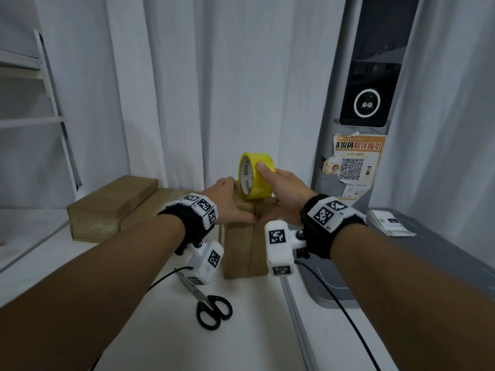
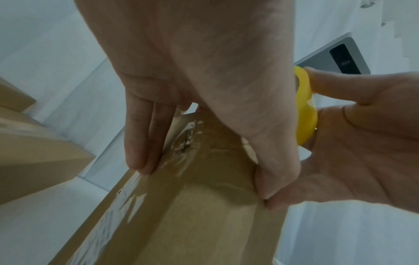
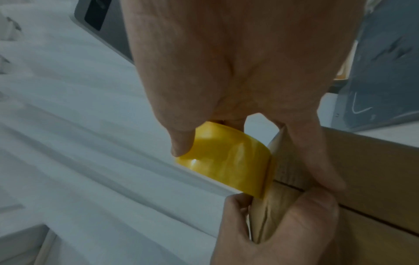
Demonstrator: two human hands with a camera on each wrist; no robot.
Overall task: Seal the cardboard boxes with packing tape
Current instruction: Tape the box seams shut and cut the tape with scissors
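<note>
Sealing barely begun: right hand (image 1: pixel 281 188) fingers clamped on yellow tape roll (image 1: pixel 256 175) at box (image 1: pixel 246 253) far end, twelve o'clock; left hand (image 1: pixel 231 203) pinches that end; seam untaped, two boxes (image 1: pixel 112 207) wait at ten o'clock.

The roll of packing tape (image 1: pixel 256 175) is bright glossy yellow with a white inner core printed in dark letters, and the cardboard box (image 1: pixel 245 253) beneath it is plain brown, as are the flat boxes (image 1: pixel 112 204) to the left. The scissors (image 1: pixel 207 303) have black handles and silvery blades, and both wrist bands (image 1: pixel 328 224) are black, carrying white blocks with black-and-white square code patterns. The table (image 1: pixel 160 330) and the curtain (image 1: pixel 214 76) are white, the machine (image 1: pixel 375 76) is grey with a black panel and a white ring, and its poster (image 1: pixel 353 167) is orange and white with a black QR code.
</note>
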